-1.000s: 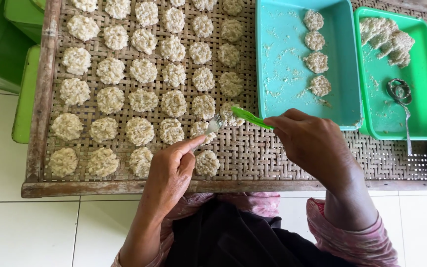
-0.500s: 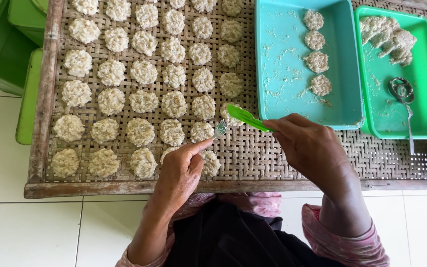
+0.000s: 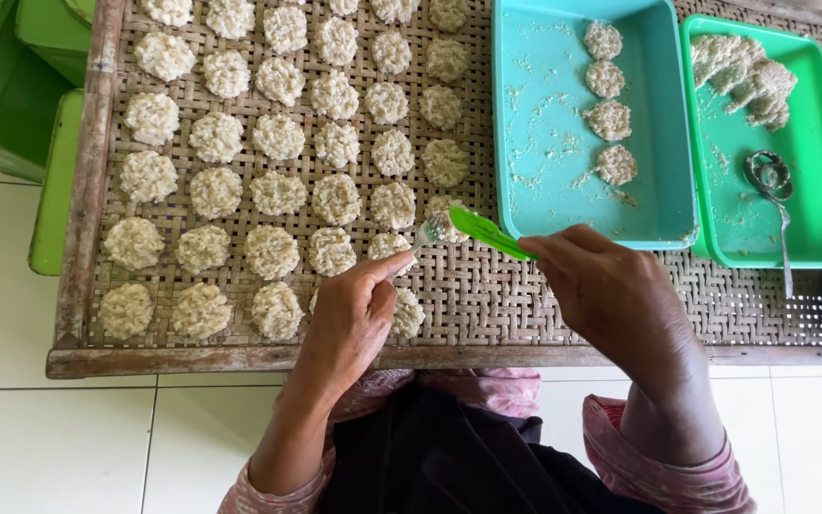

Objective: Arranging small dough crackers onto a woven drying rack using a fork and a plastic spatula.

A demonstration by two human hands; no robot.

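Bright, even daylight; soft shadows, sharp focus, slight edge distortion.

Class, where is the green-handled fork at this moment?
In the head view the green-handled fork is centre frame, held in the right hand, its tip above the woven tray beside the teal tray.

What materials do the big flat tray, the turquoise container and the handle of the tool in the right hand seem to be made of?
Big flat tray: likely woven bamboo or rattan strips, matte, in a worn wooden frame.
Turquoise container: apparently plastic, smooth with a slight sheen.
Tool handle in the right hand: probably glossy green plastic.
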